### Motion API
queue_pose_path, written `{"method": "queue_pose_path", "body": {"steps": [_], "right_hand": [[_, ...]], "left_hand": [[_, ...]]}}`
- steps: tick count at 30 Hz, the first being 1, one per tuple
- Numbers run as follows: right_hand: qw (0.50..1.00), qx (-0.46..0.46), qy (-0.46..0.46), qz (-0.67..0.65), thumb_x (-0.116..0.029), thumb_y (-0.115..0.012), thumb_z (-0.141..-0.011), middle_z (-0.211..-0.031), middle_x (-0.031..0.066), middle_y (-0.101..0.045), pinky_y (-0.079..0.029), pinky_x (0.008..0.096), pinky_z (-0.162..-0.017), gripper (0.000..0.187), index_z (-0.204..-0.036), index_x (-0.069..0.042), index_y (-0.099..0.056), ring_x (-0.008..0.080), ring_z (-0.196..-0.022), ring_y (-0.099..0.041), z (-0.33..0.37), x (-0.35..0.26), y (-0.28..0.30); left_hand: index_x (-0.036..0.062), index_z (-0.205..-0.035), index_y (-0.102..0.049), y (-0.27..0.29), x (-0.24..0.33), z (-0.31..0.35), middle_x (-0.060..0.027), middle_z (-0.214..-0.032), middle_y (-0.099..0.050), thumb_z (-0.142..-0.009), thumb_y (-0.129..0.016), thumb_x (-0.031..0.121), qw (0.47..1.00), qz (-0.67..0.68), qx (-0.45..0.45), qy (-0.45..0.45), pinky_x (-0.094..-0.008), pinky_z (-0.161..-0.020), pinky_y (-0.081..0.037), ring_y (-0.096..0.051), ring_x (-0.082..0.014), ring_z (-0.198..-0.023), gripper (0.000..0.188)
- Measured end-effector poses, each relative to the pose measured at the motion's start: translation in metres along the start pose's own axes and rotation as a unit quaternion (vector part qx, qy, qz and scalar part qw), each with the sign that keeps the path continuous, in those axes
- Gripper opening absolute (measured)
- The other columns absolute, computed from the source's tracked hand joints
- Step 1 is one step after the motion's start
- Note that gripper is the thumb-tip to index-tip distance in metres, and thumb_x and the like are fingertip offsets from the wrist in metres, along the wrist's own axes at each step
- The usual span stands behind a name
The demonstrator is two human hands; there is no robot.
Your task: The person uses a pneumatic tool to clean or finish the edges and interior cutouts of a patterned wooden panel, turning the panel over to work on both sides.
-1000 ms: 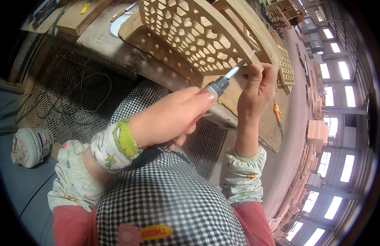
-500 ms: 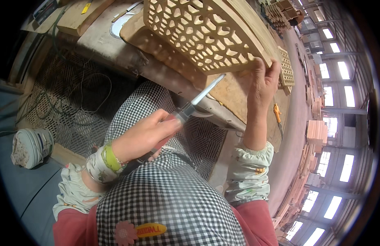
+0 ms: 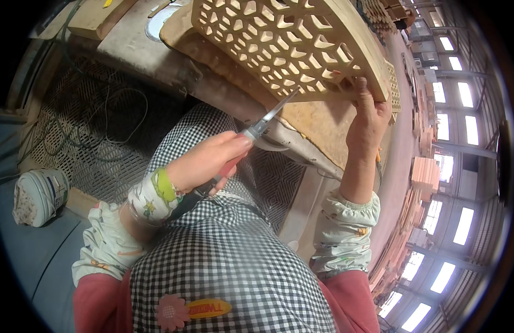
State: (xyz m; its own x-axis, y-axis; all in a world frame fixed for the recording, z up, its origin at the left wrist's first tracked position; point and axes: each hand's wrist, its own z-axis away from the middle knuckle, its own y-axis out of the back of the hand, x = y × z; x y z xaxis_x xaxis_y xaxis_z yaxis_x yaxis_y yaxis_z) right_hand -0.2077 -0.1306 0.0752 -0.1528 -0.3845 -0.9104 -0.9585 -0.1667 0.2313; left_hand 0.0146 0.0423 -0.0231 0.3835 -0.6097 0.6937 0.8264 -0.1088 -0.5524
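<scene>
My left hand (image 3: 204,164) is closed around a red and grey hand-held power tool (image 3: 232,162) with a narrow, flat metal blade (image 3: 279,105) pointing up and away. The blade's tip overlaps the lower edge of a thick wooden lattice panel (image 3: 374,72), pierced with many angular openings. Whether the tip touches the wood, I cannot tell. My right hand (image 3: 368,125) grips the panel's lower right corner, thumb on the front face, other fingers mostly hidden. The panel stands tilted over a brown mat (image 3: 318,127) on the workbench.
Behind my right hand are another lattice panel (image 3: 395,86) and a partly hidden orange-handled tool (image 3: 378,158). A wooden board (image 3: 96,19) and a white round piece (image 3: 156,25) lie at the far left. A white bucket (image 3: 51,188) stands left, near loose cables (image 3: 104,111).
The blade's tip has moved slightly up and left, now overlapping the panel's lower edge. My right hand and the panel's held corner have shifted right in view.
</scene>
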Motion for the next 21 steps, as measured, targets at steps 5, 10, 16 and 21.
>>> {"method": "queue_pose_path", "body": {"steps": [5,10,16,21], "right_hand": [[1.000,-0.017,-0.009,0.005,-0.012,-0.072,-0.102,-0.109,0.0024,-0.065,-0.052,0.0272,-0.090,0.021,-0.120,-0.002,-0.066,0.0093,-0.099,-0.061,-0.008,0.008,0.002],[0.999,-0.004,-0.034,-0.019,-0.011,-0.071,-0.102,-0.110,0.0013,-0.065,-0.052,0.0278,-0.089,0.018,-0.116,-0.003,-0.066,0.0092,-0.099,-0.061,-0.012,0.010,-0.001],[0.999,-0.004,-0.015,-0.028,-0.010,-0.070,-0.102,-0.109,0.0016,-0.065,-0.052,0.0288,-0.091,0.016,-0.115,-0.003,-0.066,0.0106,-0.100,-0.062,-0.008,0.009,-0.009],[1.000,-0.008,0.024,-0.017,-0.008,-0.070,-0.102,-0.110,0.0016,-0.061,-0.052,0.0291,-0.091,0.015,-0.115,0.000,-0.068,0.0120,-0.100,-0.062,-0.004,0.014,-0.009]], "left_hand": [[0.0065,-0.110,-0.053,0.002,0.004,-0.017,-0.0001,-0.065,-0.055,-0.114,-0.043,0.042,0.998,0.041,-0.025,0.036,-0.0230,-0.037,-0.042,-0.048,-0.0071,-0.042,0.037],[0.0057,-0.110,-0.057,-0.004,0.011,-0.036,0.0004,-0.066,-0.053,-0.114,-0.037,0.046,0.990,0.116,-0.058,0.060,-0.0223,-0.037,-0.040,-0.045,-0.0057,-0.044,0.045],[0.0069,-0.109,-0.057,-0.013,0.017,-0.058,0.0007,-0.067,-0.054,-0.112,-0.040,0.052,0.995,0.081,-0.031,0.053,-0.0218,-0.038,-0.039,-0.045,-0.0055,-0.045,0.048],[0.0073,-0.107,-0.054,-0.018,0.018,-0.067,0.0002,-0.068,-0.055,-0.110,-0.043,0.055,0.999,0.022,-0.008,0.027,-0.0226,-0.038,-0.040,-0.046,-0.0055,-0.045,0.049]]}}
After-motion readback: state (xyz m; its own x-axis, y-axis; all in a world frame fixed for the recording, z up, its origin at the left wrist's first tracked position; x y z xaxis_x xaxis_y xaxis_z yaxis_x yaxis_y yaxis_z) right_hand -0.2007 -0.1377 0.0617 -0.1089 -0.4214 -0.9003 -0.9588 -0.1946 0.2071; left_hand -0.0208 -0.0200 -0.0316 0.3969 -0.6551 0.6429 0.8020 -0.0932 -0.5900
